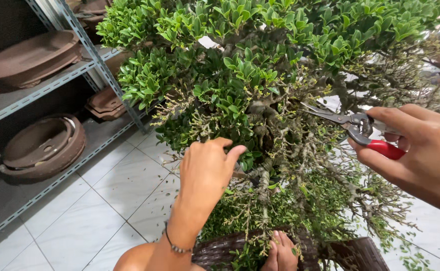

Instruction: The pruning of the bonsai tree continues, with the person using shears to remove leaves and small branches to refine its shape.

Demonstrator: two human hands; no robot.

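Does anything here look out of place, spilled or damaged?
Yes: green leaf clippings lie scattered on the white tiled floor at lower right. Many twigs of the potted tree near the shears are stripped bare.

No packages, labels, signs or screens anywhere in frame, from upper left to lower right.

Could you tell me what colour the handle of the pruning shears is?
Red, on the pruning shears held in the right hand; head view.
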